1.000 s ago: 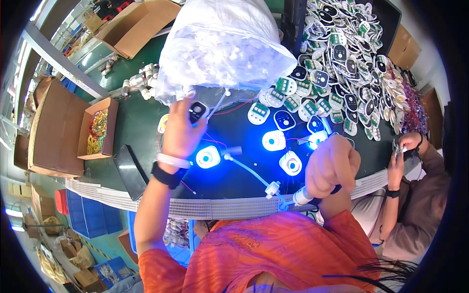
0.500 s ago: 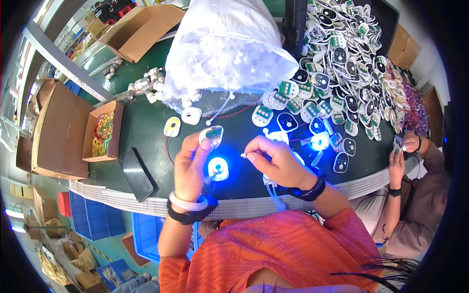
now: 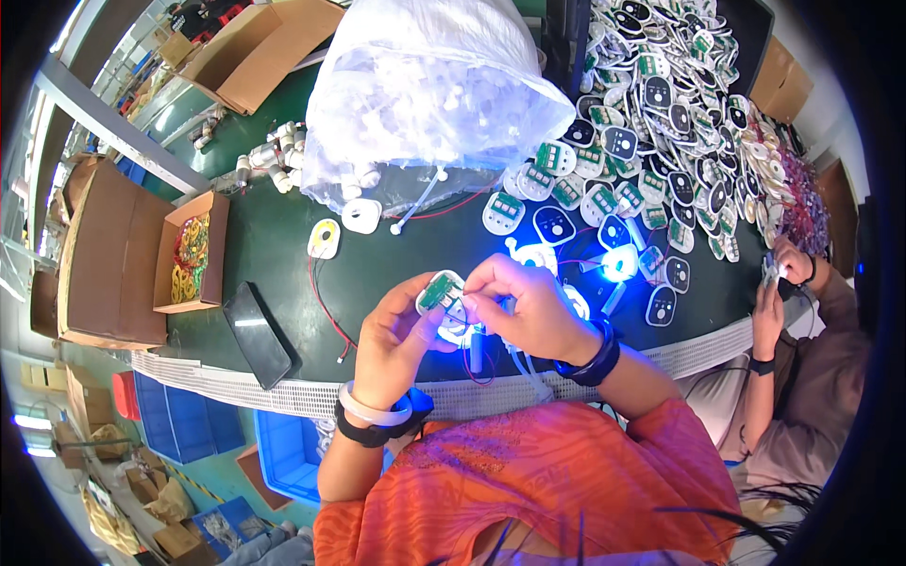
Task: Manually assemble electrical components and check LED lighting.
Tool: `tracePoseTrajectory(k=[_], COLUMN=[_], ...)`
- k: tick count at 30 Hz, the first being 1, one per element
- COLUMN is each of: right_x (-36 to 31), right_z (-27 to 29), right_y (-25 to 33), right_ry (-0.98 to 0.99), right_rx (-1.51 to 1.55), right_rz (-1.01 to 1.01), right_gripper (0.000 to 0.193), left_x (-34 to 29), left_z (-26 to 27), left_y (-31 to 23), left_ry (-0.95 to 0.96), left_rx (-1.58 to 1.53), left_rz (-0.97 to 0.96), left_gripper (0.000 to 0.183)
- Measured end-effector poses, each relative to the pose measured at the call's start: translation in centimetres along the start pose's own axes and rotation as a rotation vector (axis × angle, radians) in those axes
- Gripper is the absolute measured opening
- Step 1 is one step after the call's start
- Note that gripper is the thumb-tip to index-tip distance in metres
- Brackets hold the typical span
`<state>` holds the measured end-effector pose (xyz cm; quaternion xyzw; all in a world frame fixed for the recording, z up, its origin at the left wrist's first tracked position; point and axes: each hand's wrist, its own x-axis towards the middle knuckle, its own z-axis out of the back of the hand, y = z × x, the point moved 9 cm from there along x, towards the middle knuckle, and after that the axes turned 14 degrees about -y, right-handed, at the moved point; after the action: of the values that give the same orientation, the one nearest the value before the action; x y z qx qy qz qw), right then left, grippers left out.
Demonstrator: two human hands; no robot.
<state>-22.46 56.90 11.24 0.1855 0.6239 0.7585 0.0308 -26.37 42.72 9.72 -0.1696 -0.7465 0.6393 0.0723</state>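
Note:
My left hand [image 3: 389, 332] holds a rounded white panel with a green circuit board [image 3: 438, 291], board side up, over the near part of the table. The fingertips of my right hand [image 3: 540, 319] are pinched together against the board's right edge; the small white plug seen in them earlier is hidden now. Thin wires trail beneath the panel to a small cylinder [image 3: 477, 353]. A blue-lit white unit glows partly behind my fingers. Just beyond my right hand lie more lit units [image 3: 619, 264] and a black-faced panel [image 3: 554, 225].
A heap of white panels [image 3: 651, 123] fills the back right. A clear bag of white parts [image 3: 415, 113] stands at the back middle. Leftward are a black phone-like slab [image 3: 257, 332], a box of coloured rings [image 3: 192, 250] and a yellow-ringed piece [image 3: 324, 239]. A co-worker's hands [image 3: 779, 278] work at right.
My left hand has brought the panel right and down, tilting its board into view. My right fingertips have moved from apart to touching the board's edge.

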Motion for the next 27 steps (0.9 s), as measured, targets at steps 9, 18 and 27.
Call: tracePoseTrajectory(k=[9, 18, 27], right_x=[-0.1, -1.8, -0.8], right_z=[0.3, -0.7, -0.6], right_y=[1.9, 4.9, 2.7], right_ry=[-0.118, -0.172, -0.016], right_rx=[-0.170, -0.352, -0.205], right_rz=[0.288, 0.710, 0.378], right_gripper=[0.010, 0.014, 0.013], left_x=[-0.1, -0.2, -1.6], left_z=[1.2, 0.8, 0.3], left_y=[-1.3, 0.6, -3.3], left_ry=[-0.186, -0.039, -0.078], left_rx=[0.066, 0.129, 0.513], left_rz=[-0.195, -0.033, -0.509], left_gripper=[0.032, 0.016, 0.011])
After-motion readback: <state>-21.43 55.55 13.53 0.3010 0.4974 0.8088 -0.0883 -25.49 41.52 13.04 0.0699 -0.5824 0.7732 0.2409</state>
